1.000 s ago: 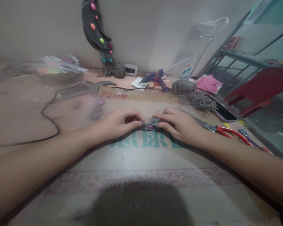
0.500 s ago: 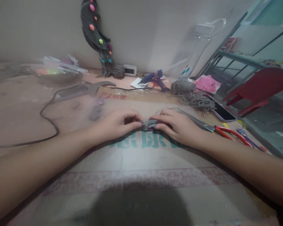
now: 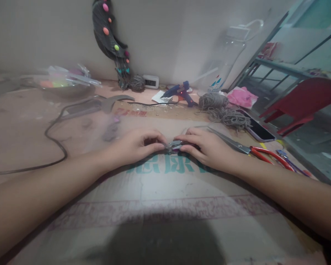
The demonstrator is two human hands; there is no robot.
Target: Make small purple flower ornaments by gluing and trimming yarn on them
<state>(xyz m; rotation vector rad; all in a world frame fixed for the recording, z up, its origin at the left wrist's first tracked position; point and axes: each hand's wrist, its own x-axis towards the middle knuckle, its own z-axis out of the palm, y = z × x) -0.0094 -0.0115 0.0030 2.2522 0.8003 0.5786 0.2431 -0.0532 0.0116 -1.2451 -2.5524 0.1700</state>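
Note:
Both my hands rest on a flattened cardboard sheet [image 3: 160, 191] with teal print. My left hand [image 3: 136, 145] and my right hand [image 3: 206, 146] meet in the middle, each pinching one end of a small grey craft piece [image 3: 174, 146] that has a purple bead on it. The fingers of both hands are curled closed around the piece, which lies low against the cardboard. Most of the piece is hidden by my fingertips.
Red-handled scissors [image 3: 253, 151] lie right of my right hand, a phone [image 3: 257, 130] and grey yarn [image 3: 223, 110] behind them. A blue glue gun [image 3: 179, 92] sits at the back, a black cable [image 3: 55, 136] at left, and a dark decorated piece [image 3: 110, 36] against the wall.
My right hand has slid a little to the left, closing the gap between the two hands over the small piece. The left hand has hardly moved.

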